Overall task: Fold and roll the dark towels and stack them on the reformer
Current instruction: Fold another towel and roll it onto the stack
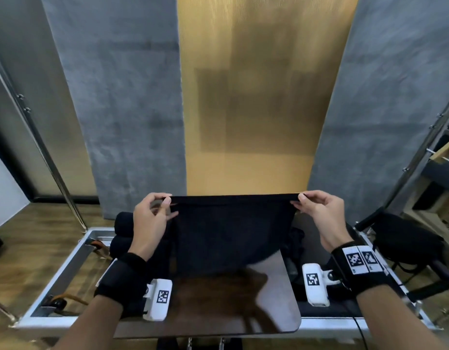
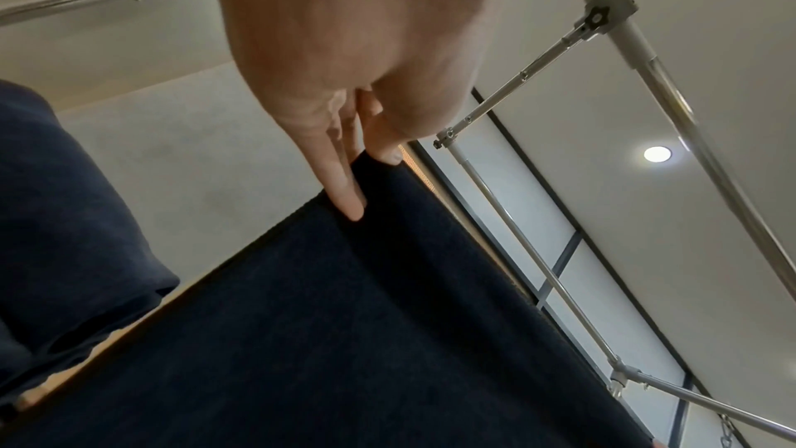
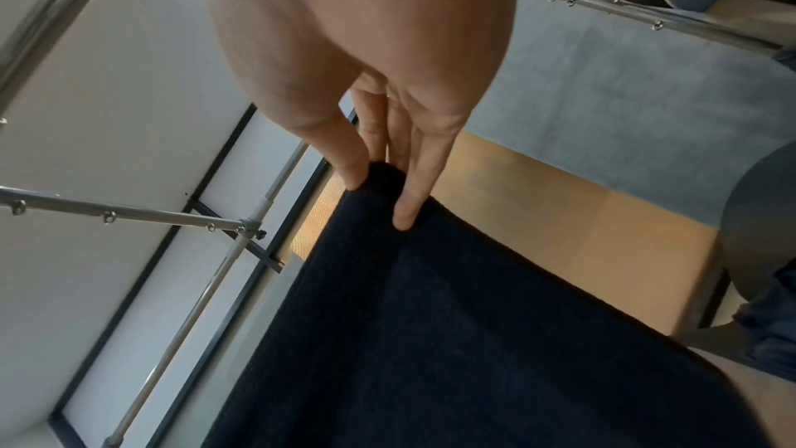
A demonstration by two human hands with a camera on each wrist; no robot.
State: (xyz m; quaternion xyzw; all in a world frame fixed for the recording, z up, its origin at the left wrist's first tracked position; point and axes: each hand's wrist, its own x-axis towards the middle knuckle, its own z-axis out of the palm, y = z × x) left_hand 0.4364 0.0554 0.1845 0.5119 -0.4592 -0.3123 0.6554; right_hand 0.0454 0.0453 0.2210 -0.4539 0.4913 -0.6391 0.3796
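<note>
Dark glossy board [image 1: 208,311] on reformer [image 1: 67,269]; grey-gold wall panels [image 1: 256,97] behind.

Two bare forearms enter from the lower edge, no sleeves reaching the wrists. The left hand [image 1: 150,223] is bare and ringless; a black fabric wrist band [image 1: 122,279] wraps the wrist below it. A white plastic camera housing [image 1: 159,299] projects from the inner side of this band, carrying one square black-and-white coded marker. The right hand [image 1: 321,215] is likewise bare. Its black wrist strap [image 1: 359,269] bears two white coded marker tags side by side on top. A second white housing [image 1: 315,284] (also marked with one coded square) sits on its inner side, and a thin black cable [image 1: 360,329] trails from it along the forearm.
</note>
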